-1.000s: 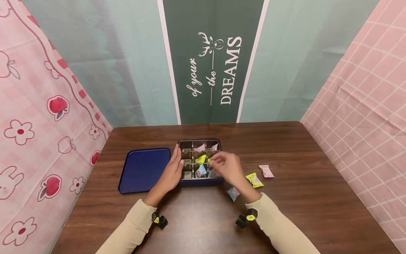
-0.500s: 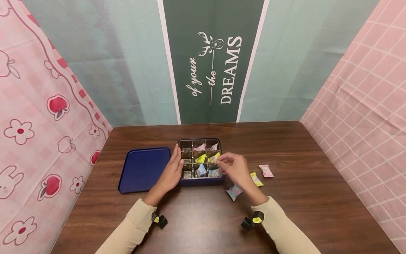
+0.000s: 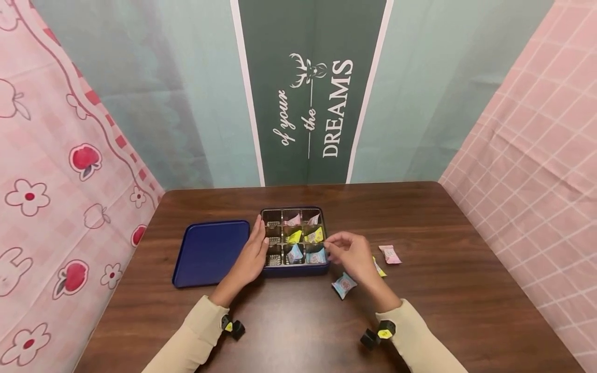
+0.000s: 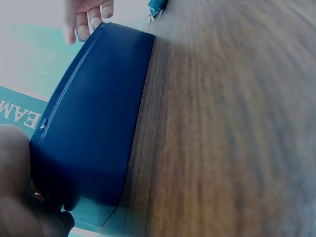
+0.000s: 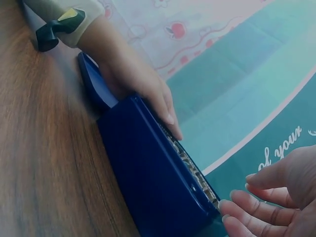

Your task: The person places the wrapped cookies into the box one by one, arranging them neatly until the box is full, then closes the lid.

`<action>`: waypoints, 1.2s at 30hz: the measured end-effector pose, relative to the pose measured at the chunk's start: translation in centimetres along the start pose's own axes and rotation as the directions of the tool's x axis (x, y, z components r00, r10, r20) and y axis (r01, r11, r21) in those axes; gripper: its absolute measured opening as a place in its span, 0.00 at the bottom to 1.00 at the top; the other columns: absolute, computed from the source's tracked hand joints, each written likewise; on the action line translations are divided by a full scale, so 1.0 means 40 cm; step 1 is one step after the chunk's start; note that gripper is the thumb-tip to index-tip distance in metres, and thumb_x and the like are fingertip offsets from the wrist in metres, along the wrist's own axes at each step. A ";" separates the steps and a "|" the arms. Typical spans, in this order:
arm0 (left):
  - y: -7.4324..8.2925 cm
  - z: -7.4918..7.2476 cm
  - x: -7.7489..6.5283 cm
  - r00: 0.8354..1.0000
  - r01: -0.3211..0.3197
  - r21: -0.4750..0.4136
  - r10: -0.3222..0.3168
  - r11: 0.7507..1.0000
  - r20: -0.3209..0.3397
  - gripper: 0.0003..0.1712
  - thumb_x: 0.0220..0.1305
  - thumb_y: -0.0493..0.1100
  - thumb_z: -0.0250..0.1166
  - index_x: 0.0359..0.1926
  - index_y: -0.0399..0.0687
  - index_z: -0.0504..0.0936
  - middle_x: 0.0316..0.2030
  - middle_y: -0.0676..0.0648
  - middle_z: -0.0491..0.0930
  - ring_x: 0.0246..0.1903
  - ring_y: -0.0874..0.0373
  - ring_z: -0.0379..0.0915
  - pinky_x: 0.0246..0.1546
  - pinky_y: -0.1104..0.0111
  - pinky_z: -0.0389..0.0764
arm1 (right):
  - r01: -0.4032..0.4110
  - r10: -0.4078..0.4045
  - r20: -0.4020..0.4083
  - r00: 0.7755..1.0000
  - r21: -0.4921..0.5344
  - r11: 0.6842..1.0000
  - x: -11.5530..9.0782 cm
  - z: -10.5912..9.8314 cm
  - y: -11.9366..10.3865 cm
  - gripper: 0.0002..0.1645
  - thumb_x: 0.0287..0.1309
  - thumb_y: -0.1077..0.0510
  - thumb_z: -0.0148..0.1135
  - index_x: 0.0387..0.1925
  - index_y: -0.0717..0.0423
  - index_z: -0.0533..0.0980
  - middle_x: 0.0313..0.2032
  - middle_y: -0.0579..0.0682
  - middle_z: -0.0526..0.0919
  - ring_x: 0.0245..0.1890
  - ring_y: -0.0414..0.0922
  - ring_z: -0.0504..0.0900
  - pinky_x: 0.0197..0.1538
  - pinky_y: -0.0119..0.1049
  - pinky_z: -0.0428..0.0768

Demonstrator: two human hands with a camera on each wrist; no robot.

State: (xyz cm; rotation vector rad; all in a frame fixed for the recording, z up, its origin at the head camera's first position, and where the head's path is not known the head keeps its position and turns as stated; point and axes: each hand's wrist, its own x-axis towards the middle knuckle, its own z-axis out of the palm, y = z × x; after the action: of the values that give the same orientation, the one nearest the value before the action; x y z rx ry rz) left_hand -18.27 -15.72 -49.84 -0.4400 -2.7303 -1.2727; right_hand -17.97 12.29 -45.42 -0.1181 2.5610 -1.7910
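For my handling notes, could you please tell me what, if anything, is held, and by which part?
Nothing: the left hand rests against the left side of the box; the right hand is empty.

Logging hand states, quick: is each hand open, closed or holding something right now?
Left hand: open, resting against the blue box.
Right hand: open, loosely bent, holding nothing.

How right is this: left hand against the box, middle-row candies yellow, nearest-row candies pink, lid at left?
One slip: the nearest-row candies are blue, as the head view shows. Left hand against the box, middle-row candies yellow, lid at left: correct.
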 end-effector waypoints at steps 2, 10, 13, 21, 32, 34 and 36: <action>0.001 0.000 -0.003 1.000 0.003 -0.003 -0.003 1.000 0.003 0.33 0.83 0.41 0.44 0.78 0.28 0.44 0.80 0.37 0.36 0.78 0.42 0.37 0.73 0.44 0.51 | -0.010 0.010 -0.004 1.000 0.000 1.000 -0.006 -0.005 0.007 0.03 0.60 0.64 0.71 0.35 0.61 0.85 0.29 0.58 0.87 0.23 0.50 0.87 0.29 0.44 0.86; 0.002 0.001 -0.003 1.000 -0.020 0.011 0.020 1.000 -0.016 0.33 0.83 0.40 0.44 0.77 0.27 0.45 0.80 0.35 0.38 0.78 0.40 0.39 0.72 0.43 0.52 | -0.040 0.040 -0.027 0.999 -0.024 0.999 -0.024 -0.030 0.018 0.04 0.60 0.64 0.71 0.36 0.61 0.85 0.29 0.55 0.88 0.27 0.57 0.88 0.29 0.39 0.85; 0.001 0.002 -0.002 1.000 -0.015 0.011 0.016 1.000 -0.015 0.33 0.83 0.40 0.44 0.77 0.27 0.45 0.80 0.35 0.37 0.78 0.41 0.38 0.72 0.44 0.52 | -0.049 0.048 -0.022 0.999 -0.041 0.998 -0.031 -0.036 0.022 0.03 0.60 0.64 0.71 0.36 0.61 0.85 0.30 0.56 0.88 0.29 0.60 0.88 0.30 0.40 0.85; -0.003 0.002 -0.002 1.000 0.000 0.009 0.000 1.000 -0.004 0.33 0.83 0.40 0.44 0.78 0.28 0.45 0.80 0.36 0.36 0.78 0.42 0.37 0.73 0.43 0.51 | -0.040 0.041 0.005 0.999 -0.092 0.995 -0.044 -0.043 0.041 0.05 0.57 0.65 0.73 0.37 0.59 0.86 0.31 0.56 0.88 0.29 0.56 0.87 0.28 0.37 0.84; -0.004 0.004 -0.007 1.000 0.001 0.012 -0.001 1.000 0.008 0.34 0.83 0.41 0.43 0.78 0.30 0.42 0.80 0.37 0.34 0.78 0.41 0.36 0.72 0.42 0.51 | 0.036 -0.022 0.052 0.998 -0.284 0.958 -0.063 -0.052 0.082 0.11 0.52 0.65 0.77 0.40 0.60 0.86 0.32 0.48 0.89 0.32 0.42 0.86 0.35 0.31 0.81; -0.004 0.004 -0.006 1.000 -0.001 0.008 0.001 1.000 0.005 0.34 0.83 0.41 0.43 0.78 0.29 0.42 0.80 0.37 0.34 0.78 0.41 0.36 0.72 0.42 0.51 | 0.049 -0.032 0.062 0.998 -0.299 0.953 -0.067 -0.053 0.087 0.13 0.51 0.64 0.78 0.40 0.60 0.86 0.33 0.49 0.89 0.32 0.42 0.86 0.35 0.32 0.81; -0.005 0.002 -0.005 1.000 0.000 0.003 0.000 1.000 0.005 0.34 0.83 0.41 0.43 0.78 0.29 0.42 0.80 0.37 0.34 0.78 0.41 0.36 0.72 0.42 0.51 | 0.064 -0.044 0.072 0.996 -0.310 0.949 -0.069 -0.054 0.091 0.14 0.51 0.64 0.78 0.41 0.61 0.86 0.34 0.50 0.89 0.33 0.43 0.87 0.35 0.32 0.80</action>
State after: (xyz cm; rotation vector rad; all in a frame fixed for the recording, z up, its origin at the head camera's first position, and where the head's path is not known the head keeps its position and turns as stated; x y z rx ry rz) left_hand -18.13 -15.81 -50.09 -0.4431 -2.7358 -1.2684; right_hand -15.52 15.75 -48.18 -0.2466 2.7973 -1.3555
